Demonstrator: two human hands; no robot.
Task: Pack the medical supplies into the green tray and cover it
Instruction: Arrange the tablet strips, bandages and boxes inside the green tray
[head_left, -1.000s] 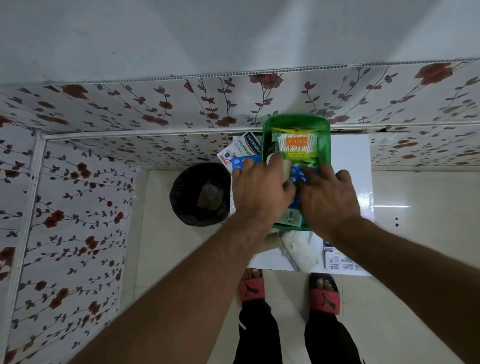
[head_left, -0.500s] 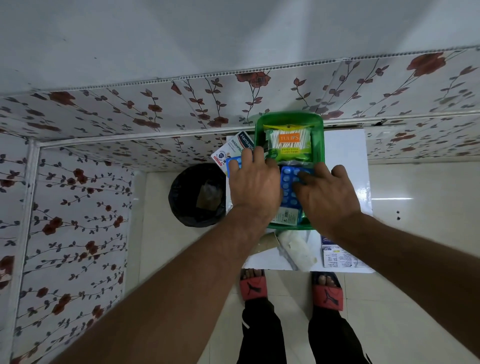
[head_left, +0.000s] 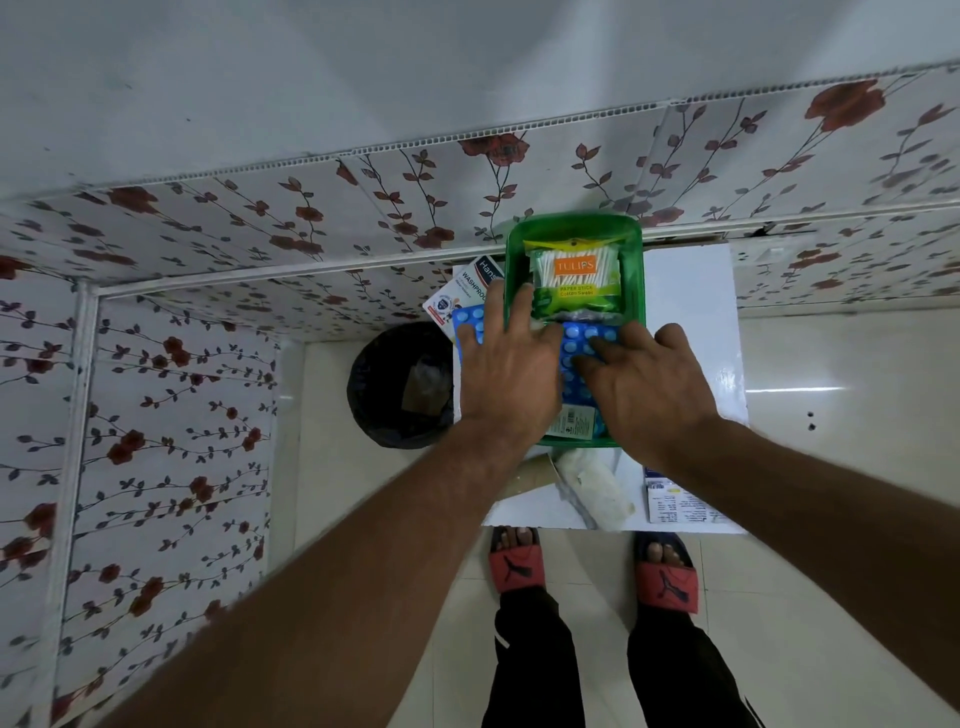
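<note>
The green tray (head_left: 637, 270) stands on a small white table (head_left: 691, 322). A pack of cotton swabs (head_left: 576, 280) lies in its far half. A blue blister strip (head_left: 584, 338) lies in the middle, with a small printed packet (head_left: 571, 422) near the front edge. My left hand (head_left: 511, 369) lies flat over the tray's left rim, fingers spread, partly covering a second blue blister strip (head_left: 469, 328) outside the tray. My right hand (head_left: 647, 387) rests with spread fingertips on the strip inside the tray. Neither hand grips anything that I can see.
A plaster box (head_left: 467, 288) lies left of the tray, partly under the second strip. A white gauze roll (head_left: 597, 491) and a printed white box (head_left: 675, 503) lie at the table's front edge. A black bin (head_left: 400, 384) stands on the floor to the left. Flowered wall panels stand close behind.
Both hands have flattened and spread over the tray. My left hand's fingers reached farther toward the swab pack. The blue strip in the tray shows more between the hands.
</note>
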